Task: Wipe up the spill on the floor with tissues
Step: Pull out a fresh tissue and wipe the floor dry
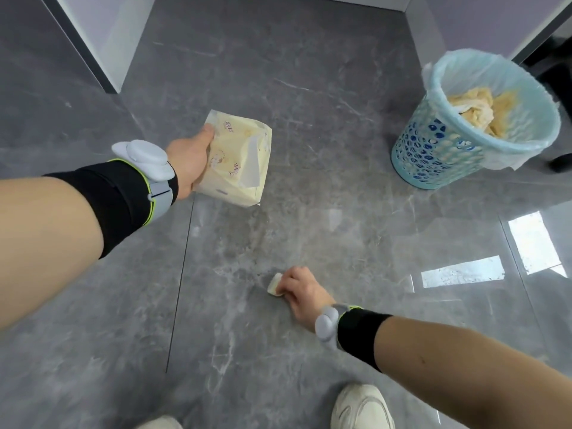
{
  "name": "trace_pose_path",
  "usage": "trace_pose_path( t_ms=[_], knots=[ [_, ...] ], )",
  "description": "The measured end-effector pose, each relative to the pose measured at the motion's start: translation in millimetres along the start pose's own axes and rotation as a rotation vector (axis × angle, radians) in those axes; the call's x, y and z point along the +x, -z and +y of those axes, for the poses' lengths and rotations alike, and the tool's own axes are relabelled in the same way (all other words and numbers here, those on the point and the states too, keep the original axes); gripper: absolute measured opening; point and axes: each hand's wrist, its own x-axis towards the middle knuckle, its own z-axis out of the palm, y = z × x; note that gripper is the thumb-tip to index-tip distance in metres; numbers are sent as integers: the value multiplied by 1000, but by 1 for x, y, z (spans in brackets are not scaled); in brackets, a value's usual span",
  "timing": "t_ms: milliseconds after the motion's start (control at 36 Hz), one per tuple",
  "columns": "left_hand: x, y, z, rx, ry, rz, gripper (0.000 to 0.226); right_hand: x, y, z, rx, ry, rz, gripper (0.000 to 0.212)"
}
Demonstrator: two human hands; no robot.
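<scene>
My right hand (pixel 298 291) is pressed down on the grey marble floor (pixel 325 125), shut on a small wad of pale yellow tissue (pixel 275 284) that sticks out from under the fingers. A faint damp smear (pixel 244 239) lies on the tile just above it. My left hand (pixel 192 161) holds a pale yellow tissue pack (pixel 236 161) above the floor, its opening flap loose. Both wrists wear grey bands with black sleeves.
A light blue perforated bin (pixel 433 150) with a blue liner stands at the right, holding crumpled yellowish tissues (pixel 476 111). White wall edges rise at the top left and top right. My white shoes (pixel 362 407) are at the bottom edge.
</scene>
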Motion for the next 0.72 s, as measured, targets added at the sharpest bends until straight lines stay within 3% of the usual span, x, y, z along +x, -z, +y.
trace_pose_path(
  t_ms=[111,278,361,444,556,722],
  knots=[
    [-4,-2,-2,20,-4,-5,39,-2,17,16,-54,31,-41,15],
    [-2,-4,-5,22,3,-6,40,30,50,69,-115,-379,396,17],
    [-1,0,-8,41,10,-8,41,57,53,83,-112,-545,492,16],
    [2,1,-7,19,16,-1,40,83,41,78,-121,-589,517,21],
    [8,1,-6,-21,16,10,38,113,23,43,-88,-440,452,25],
    [21,1,-14,5,44,14,41,89,-12,-9,-4,13,128,15]
  ],
)
